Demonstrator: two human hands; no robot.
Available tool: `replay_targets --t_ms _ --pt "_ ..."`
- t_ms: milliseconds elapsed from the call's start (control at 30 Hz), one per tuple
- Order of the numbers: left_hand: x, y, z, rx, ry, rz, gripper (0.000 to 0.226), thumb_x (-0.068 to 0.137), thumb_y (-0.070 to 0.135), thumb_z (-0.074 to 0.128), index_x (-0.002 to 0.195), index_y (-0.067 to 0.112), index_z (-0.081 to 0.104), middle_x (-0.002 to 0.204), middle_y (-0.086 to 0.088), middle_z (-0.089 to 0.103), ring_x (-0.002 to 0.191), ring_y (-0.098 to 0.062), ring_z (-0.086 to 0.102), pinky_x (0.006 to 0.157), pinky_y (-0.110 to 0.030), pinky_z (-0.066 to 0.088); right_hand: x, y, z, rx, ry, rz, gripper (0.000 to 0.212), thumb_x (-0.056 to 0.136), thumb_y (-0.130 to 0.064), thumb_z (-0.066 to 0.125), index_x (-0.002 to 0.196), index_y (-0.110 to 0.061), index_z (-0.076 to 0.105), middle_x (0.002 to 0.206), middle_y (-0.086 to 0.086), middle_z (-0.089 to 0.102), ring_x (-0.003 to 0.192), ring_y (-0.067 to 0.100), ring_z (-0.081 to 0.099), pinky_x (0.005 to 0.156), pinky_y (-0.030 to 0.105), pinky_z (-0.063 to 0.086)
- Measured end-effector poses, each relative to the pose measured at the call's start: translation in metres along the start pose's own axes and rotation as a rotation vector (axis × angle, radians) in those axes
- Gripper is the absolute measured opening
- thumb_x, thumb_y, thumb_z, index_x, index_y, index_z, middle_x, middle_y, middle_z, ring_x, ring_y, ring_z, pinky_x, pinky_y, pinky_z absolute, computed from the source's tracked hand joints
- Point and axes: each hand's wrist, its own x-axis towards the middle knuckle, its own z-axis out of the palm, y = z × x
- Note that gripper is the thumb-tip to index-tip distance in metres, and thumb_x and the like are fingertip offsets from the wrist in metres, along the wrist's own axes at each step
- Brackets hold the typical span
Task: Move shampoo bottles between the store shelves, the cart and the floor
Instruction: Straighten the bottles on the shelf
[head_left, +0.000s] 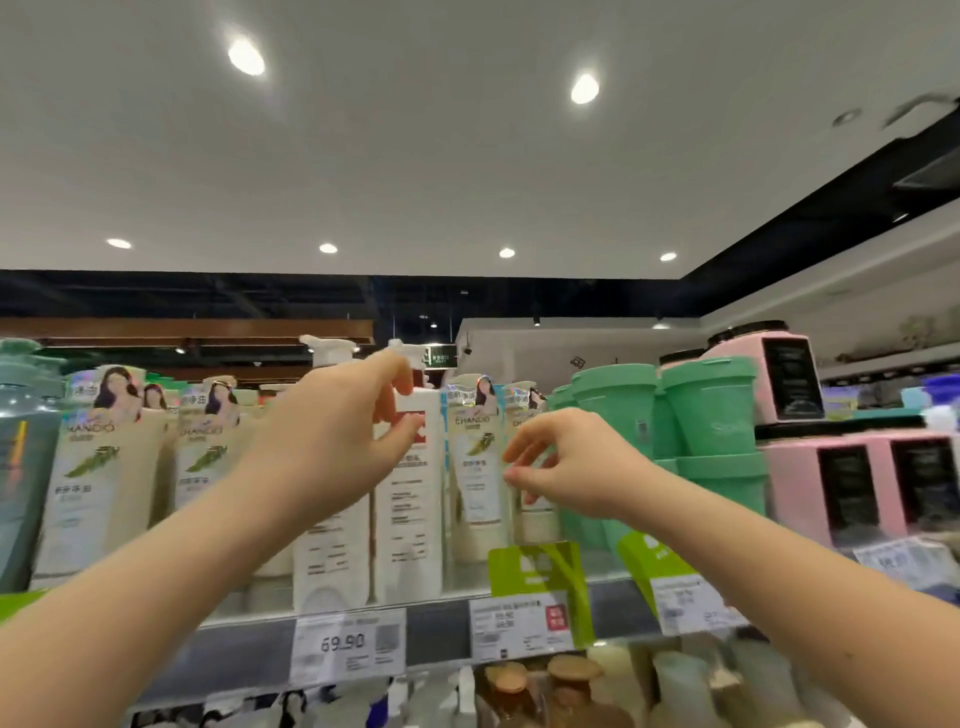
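Left hand (337, 415) raised, fingers and thumb around white pump bottle (410, 519); right hand (569, 462) alongside, fingers loosely curled, empty.

"CHANDO" stands on the cream bottles (101, 467); the shelf-edge price tag (348, 647) seems to read "69.90".

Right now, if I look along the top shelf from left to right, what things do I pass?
grey-green bottle → cream leaf bottles → white pump bottle with a red label → another cream leaf bottle → green tubs → pink boxes
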Motion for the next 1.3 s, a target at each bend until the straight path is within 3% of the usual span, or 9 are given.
replay_targets --t_ms 167,267,367,533,667,833,933,1133,1300 --pt "0.017 0.027 0.018 0.045 -0.077 0.024 0.024 0.088 0.029 0.063 0.11 0.028 0.053 0.097 0.014 0.054 0.088 -0.003 0.052 0.065 -0.007 0.034 0.018 0.032 -0.042 -0.076 0.114 -0.039 0.012 0.085 -0.025 0.069 0.093 -0.017 0.07 0.083 -0.006 0.066 0.064 -0.003 0.055 0.059 0.011 0.043" --pt "0.036 0.037 0.032 0.092 -0.137 0.008 0.038 0.088 0.029 0.063 0.123 0.025 0.05 0.117 0.008 0.056 0.108 -0.01 0.051 0.086 -0.018 0.042 0.036 0.042 -0.057 -0.071 0.115 -0.067 0.011 0.086 -0.025 0.068 0.094 -0.017 0.068 0.083 -0.006 0.066 0.07 0.001 0.059 0.056 0.012 0.043" --pt "0.061 0.042 0.05 0.197 -0.223 -0.003 0.051 0.087 0.031 0.065 0.133 0.02 0.045 0.127 0.002 0.052 0.117 -0.015 0.048 0.093 -0.025 0.042 0.055 0.048 -0.063 -0.089 0.117 -0.104 0.01 0.085 -0.026 0.068 0.093 -0.019 0.066 0.085 -0.005 0.067 0.074 0.005 0.062 0.056 0.014 0.045" --pt "0.105 0.046 0.085 0.407 -0.392 -0.011 0.059 0.084 0.03 0.067 0.135 0.012 0.042 0.131 -0.005 0.047 0.12 -0.02 0.045 0.096 -0.03 0.043 0.083 0.054 -0.074 -0.188 0.193 -0.17 0.011 0.086 -0.024 0.067 0.094 -0.017 0.068 0.087 -0.003 0.065 0.084 0.012 0.062 0.065 0.018 0.047" --pt "0.128 0.045 0.116 0.493 -0.55 -0.068 0.082 0.07 0.042 0.079 0.136 0.012 0.041 0.13 -0.007 0.048 0.118 -0.023 0.047 0.095 -0.034 0.047 0.092 0.059 -0.081 -0.238 0.257 -0.208 0.008 0.087 -0.022 0.066 0.09 -0.016 0.068 0.083 -0.007 0.057 0.085 0.014 0.061 0.079 0.03 0.054" --pt "0.14 0.036 0.137 0.485 -0.675 -0.193 0.095 0.061 0.047 0.084 0.137 0.012 0.039 0.125 -0.006 0.053 0.112 -0.024 0.052 0.088 -0.032 0.049 0.094 0.067 -0.083 -0.279 0.206 -0.205 0.014 0.086 -0.025 0.067 0.094 -0.014 0.069 0.085 -0.008 0.054 0.087 0.013 0.057 0.078 0.026 0.05" --pt "0.141 0.034 0.141 0.451 -0.607 -0.198 0.09 0.059 0.04 0.087 0.132 0.012 0.042 0.118 -0.005 0.053 0.105 -0.021 0.054 0.083 -0.029 0.05 0.092 0.071 -0.084 -0.283 0.194 -0.207 0.015 0.086 -0.025 0.067 0.095 -0.014 0.069 0.087 -0.008 0.054 0.086 0.012 0.055 0.076 0.024 0.048" --pt "0.128 0.043 0.129 0.378 -0.432 -0.134 0.097 0.051 0.047 0.089 0.128 0.015 0.04 0.125 -0.003 0.036 0.116 -0.022 0.034 0.099 -0.038 0.044 0.088 0.075 -0.085 -0.245 0.198 -0.202 0.015 0.085 -0.025 0.068 0.093 -0.013 0.069 0.08 -0.009 0.054 0.084 0.012 0.056 0.072 0.023 0.047" --pt "0.103 0.048 0.123 0.176 -0.227 -0.23 0.088 0.052 0.043 0.09 0.12 0.021 0.038 0.134 -0.003 0.019 0.123 -0.024 0.025 0.102 -0.039 0.044 0.084 0.076 -0.095 -0.189 0.222 -0.171 0.014 0.084 -0.026 0.068 0.091 -0.013 0.07 0.077 -0.009 0.058 0.084 0.011 0.061 0.073 0.024 0.05"
